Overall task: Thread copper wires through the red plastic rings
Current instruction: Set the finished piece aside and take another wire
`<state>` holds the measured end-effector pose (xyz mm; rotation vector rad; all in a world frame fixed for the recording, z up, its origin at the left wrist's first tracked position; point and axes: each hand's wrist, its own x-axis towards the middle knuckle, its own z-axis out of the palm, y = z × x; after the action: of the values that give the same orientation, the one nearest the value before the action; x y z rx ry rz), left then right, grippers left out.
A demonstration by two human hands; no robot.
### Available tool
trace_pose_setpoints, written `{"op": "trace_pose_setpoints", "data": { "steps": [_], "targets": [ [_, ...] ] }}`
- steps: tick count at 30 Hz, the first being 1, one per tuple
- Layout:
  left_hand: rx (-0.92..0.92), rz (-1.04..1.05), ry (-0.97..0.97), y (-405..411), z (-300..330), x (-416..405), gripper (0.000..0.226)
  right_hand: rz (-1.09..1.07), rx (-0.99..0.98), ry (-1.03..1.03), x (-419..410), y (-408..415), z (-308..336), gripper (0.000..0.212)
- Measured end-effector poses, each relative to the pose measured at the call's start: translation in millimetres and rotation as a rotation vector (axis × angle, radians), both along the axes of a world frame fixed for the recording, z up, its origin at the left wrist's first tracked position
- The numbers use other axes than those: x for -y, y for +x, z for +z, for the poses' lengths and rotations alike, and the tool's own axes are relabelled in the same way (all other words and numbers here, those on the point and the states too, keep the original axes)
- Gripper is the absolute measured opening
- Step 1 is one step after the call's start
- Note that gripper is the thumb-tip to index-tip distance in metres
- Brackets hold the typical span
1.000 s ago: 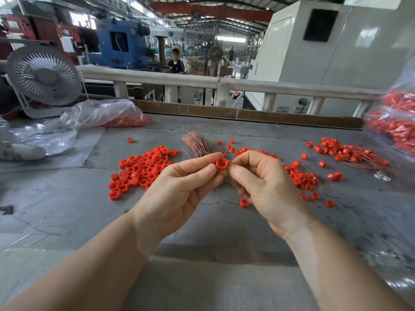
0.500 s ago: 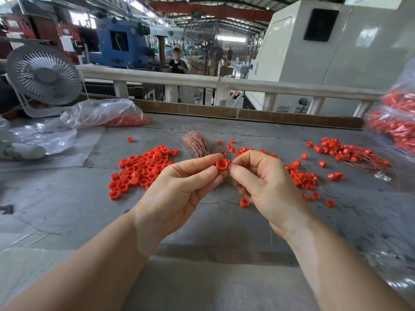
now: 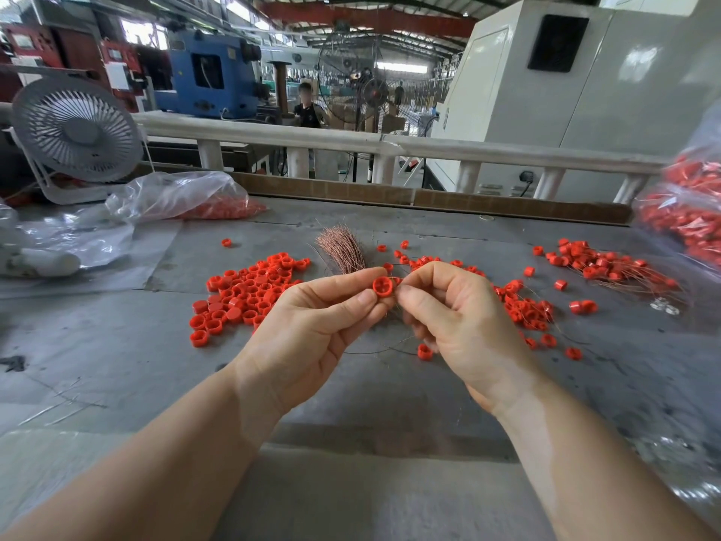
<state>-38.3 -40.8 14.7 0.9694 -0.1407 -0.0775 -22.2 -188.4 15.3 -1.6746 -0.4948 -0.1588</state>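
I held one red ring (image 3: 381, 286) up over the middle of the table (image 3: 117, 345), its open face toward me, a cross of spokes showing inside it. My left hand (image 3: 312, 329) pinched it between thumb and forefinger. My right hand (image 3: 456, 318) met it from the right, fingers curled and pinching at its edge; the wire itself was too thin for me to make out there. Just beyond lay one copper bundle (image 3: 341, 247), fanned at its far end. Loose rings were in a heap on the left (image 3: 249, 290), too many to count, with another scatter on the right (image 3: 522, 306) and a far-right pile (image 3: 601, 263) with wires through it. Two bags of rings lay at the far left (image 3: 183, 197) and right edge (image 3: 686, 212).
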Motion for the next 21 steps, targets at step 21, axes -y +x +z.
{"op": "trace_pose_setpoints", "data": {
  "steps": [21],
  "targets": [
    [0.035, -0.054, -0.035, 3.0, -3.4, -1.5, 0.025, 0.072, -0.191, 0.128, 2.1, 0.5, 2.4, 0.025]
  ]
}}
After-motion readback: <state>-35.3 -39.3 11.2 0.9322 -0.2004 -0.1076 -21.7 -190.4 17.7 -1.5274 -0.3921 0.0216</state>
